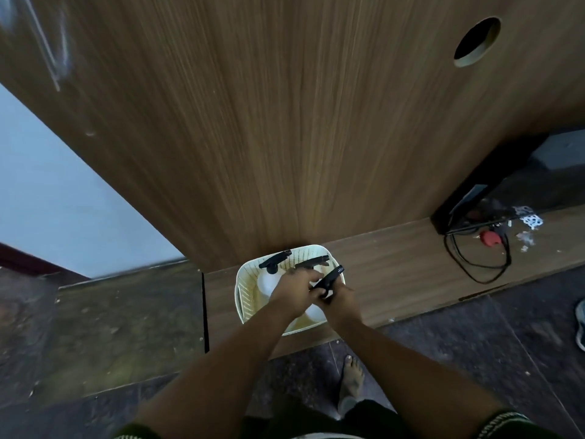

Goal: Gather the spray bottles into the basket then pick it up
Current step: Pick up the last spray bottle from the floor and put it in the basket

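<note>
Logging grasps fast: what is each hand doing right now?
Left hand: over the basket, fingers curled at a spray bottle's black trigger head; grip cannot be told.
Right hand: closed on that same spray bottle.

A cream basket [245, 291] is being seen from above on a low wooden ledge [395, 267], with black spray heads showing inside. A spray bottle [327, 278] is being gripped over it by the right hand [342, 299], while the left hand [296, 289] is being held against it.
</note>
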The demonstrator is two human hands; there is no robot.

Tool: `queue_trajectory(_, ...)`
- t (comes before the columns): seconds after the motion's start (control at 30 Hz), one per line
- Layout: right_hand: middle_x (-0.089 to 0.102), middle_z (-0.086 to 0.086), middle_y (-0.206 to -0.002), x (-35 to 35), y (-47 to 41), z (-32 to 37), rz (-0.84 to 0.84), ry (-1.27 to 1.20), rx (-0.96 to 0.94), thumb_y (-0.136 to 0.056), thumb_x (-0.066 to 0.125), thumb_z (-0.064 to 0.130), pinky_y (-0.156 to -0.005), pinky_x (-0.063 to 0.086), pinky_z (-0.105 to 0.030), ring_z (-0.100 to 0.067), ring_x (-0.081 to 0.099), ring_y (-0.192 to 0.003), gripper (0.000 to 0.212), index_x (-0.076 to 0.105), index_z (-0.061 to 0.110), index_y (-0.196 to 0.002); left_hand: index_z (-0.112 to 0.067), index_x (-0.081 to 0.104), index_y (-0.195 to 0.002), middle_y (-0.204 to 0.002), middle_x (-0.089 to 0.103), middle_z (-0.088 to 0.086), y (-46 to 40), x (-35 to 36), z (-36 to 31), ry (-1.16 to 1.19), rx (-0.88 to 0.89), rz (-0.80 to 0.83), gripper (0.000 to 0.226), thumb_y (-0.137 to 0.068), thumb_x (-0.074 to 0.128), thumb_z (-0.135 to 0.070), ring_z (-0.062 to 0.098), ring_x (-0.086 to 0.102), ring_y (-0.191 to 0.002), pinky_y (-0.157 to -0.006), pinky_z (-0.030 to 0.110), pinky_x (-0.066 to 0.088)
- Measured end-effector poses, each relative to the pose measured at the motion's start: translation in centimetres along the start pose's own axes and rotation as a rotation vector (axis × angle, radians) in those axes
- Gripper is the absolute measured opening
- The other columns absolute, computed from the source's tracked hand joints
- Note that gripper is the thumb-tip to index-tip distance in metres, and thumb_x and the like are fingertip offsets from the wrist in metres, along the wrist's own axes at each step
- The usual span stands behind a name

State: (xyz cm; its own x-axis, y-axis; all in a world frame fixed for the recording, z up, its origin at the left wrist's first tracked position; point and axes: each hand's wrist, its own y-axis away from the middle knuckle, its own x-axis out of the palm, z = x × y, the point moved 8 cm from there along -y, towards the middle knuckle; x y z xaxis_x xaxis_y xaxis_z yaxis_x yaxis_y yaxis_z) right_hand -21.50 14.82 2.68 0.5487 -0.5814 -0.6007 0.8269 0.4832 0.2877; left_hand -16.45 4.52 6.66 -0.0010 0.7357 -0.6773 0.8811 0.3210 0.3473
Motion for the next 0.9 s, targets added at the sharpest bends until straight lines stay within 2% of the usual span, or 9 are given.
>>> queue_trajectory(0.07,0.070,-0.004,-0.083,0.8,-0.4,-0.7,0.020,-0.017,0.031,-0.079,0.072,0.016,-0.056,0.038,-0.013,-0.018,0.060,-0.072,0.028,0.064,0.011,-0.105,-0.025,0.069,-0.112,-0.112,0.071,0.000,-0.7,0.7,0.9,0.007,-0.036,-0.004,0.028,-0.085,0.064,-0.021,0.018,0.066,-0.097,-0.091,0.033,0.050)
queue_trajectory(0.13,0.074,-0.008,-0.090,1.6,-0.9,-1.8,0.039,-0.025,0.078,-0.079,0.072,0.020,-0.064,0.042,-0.021,-0.024,0.067,-0.079,0.028,0.066,0.012,-0.105,-0.023,0.071,-0.107,-0.106,0.073,0.003,-1.2,1.4,1.5,-0.019,-0.037,0.000,0.025,-0.084,0.061,-0.017,0.021,0.065,-0.099,-0.089,0.035,0.051)
queue_trajectory(0.3,0.073,-0.011,-0.105,3.2,-1.9,-4.1,0.139,0.016,0.174,-0.082,0.071,0.025,-0.083,0.046,-0.026,-0.026,0.066,-0.100,0.032,0.068,0.007,-0.109,-0.017,0.069,-0.107,-0.106,0.071,0.009,-2.1,3.2,3.2,-0.076,-0.058,0.021,0.025,-0.086,0.057,-0.015,0.027,0.062,-0.102,-0.088,0.040,0.052)
queue_trajectory(0.47,0.070,-0.008,-0.115,4.2,-2.9,-5.5,0.248,0.064,0.227,-0.088,0.064,0.030,-0.084,0.042,-0.022,-0.022,0.063,-0.108,0.036,0.063,0.009,-0.118,-0.018,0.070,-0.106,-0.103,0.071,0.007,-2.9,4.0,4.2,-0.090,-0.072,0.019,0.024,-0.086,0.058,-0.013,0.026,0.063,-0.098,-0.085,0.036,0.052)
queue_trajectory(0.63,0.068,-0.006,-0.116,4.7,-3.3,-6.5,0.319,0.122,0.276,-0.090,0.061,0.030,-0.088,0.042,-0.022,-0.021,0.061,-0.112,0.037,0.060,0.009,-0.120,-0.015,0.065,-0.110,-0.110,0.064,0.011,-3.3,4.6,4.9,-0.205,-0.084,0.064,0.027,-0.090,0.050,-0.005,0.027,0.056,-0.108,-0.089,0.038,0.050)
queue_trajectory(0.8,0.070,-0.005,-0.114,4.5,-3.5,-6.9,0.321,0.151,0.321,-0.089,0.061,0.025,-0.092,0.043,-0.023,-0.021,0.062,-0.110,0.033,0.062,0.009,-0.117,-0.012,0.056,-0.128,-0.128,0.053,0.016,-3.0,4.8,5.1,-0.279,-0.091,0.068,0.034,-0.094,0.049,-0.011,0.029,0.049,-0.122,-0.101,0.037,0.043)
queue_trajectory(0.9,0.066,-0.007,-0.117,3.5,-4.0,-7.6,0.272,0.198,0.371,-0.086,0.060,0.017,-0.083,0.044,-0.021,-0.023,0.063,-0.107,0.031,0.063,0.011,-0.115,-0.014,0.051,-0.134,-0.133,0.051,0.014,-2.8,4.4,5.1,-0.322,-0.090,0.073,0.041,-0.094,0.054,-0.022,0.029,0.046,-0.125,-0.103,0.038,0.039)
